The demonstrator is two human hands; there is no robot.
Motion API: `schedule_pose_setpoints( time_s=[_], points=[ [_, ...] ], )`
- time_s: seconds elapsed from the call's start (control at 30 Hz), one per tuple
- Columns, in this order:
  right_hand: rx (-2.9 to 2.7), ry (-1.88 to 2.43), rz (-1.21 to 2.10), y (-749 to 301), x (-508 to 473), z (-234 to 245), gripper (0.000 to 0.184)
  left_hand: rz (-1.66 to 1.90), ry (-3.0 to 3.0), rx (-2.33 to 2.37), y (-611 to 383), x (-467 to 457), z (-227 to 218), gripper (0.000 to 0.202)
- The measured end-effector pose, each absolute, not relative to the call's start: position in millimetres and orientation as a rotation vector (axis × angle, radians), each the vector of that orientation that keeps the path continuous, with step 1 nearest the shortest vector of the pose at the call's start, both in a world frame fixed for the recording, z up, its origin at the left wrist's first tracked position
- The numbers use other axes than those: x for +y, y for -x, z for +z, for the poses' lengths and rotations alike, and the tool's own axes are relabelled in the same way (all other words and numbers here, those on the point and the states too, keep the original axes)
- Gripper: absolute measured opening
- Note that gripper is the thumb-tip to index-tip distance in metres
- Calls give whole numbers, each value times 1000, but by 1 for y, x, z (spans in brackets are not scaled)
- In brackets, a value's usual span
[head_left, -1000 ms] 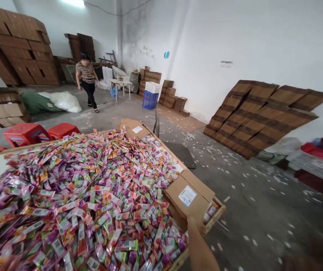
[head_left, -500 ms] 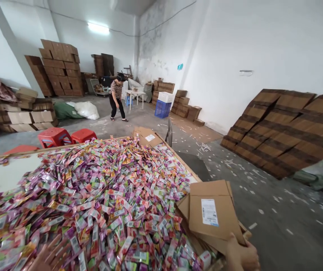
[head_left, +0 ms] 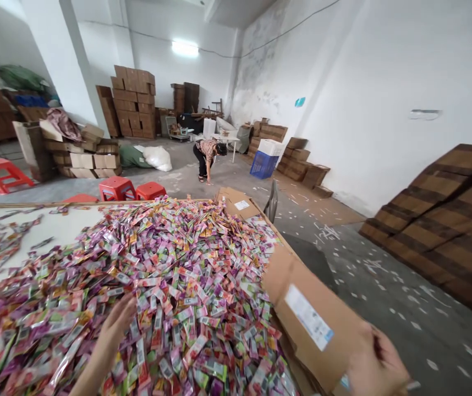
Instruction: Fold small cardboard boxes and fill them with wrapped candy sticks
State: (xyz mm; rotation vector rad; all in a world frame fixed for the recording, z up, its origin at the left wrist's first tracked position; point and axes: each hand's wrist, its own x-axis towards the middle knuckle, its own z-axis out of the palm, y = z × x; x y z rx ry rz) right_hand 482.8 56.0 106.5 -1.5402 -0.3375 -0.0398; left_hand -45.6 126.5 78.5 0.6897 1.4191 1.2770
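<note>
Over a broad pile of small, colourful plastic packets (head_left: 186, 280), my left hand (head_left: 117, 320) is stretched out with its fingers extended and holds nothing. Whether it touches the packets I cannot tell. At the lower right my right hand (head_left: 378, 360) grips the near end of a brown cardboard box (head_left: 273, 280), which looks folded flat and bears a white label (head_left: 309, 316). The box is tilted at the table's right edge, and more cardboard shows beneath it.
Another labelled cardboard piece (head_left: 236, 202) lies at the table's far corner. Beyond stand red stools (head_left: 116, 188), a blue crate (head_left: 263, 165) and stacked cartons (head_left: 135, 104). A person (head_left: 207, 157) bends toward the floor. White scraps litter the floor at right.
My right hand has lifted and tilted the cardboard box. My left hand has moved up and right over the packets. The view has turned left, and the other person has bent lower.
</note>
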Motion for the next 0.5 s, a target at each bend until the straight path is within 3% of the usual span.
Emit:
schedule_pose_setpoints(
  time_s=[0.1,0.23,0.37,0.5],
  points=[
    [-614,1462,234,-414,74,141,58,1334,-851,1403,-19,143,119,76],
    [-883,1257,500,-337,91,148,54,1520,-893,1360,-49,151,143,62],
    [-802,1232,644,-294,101,127,53,1787,-688,1541,-30,139,126,67],
    [-735,1304,716,-264,104,103,57,1668,-535,1591,-14,118,101,59]
  ],
)
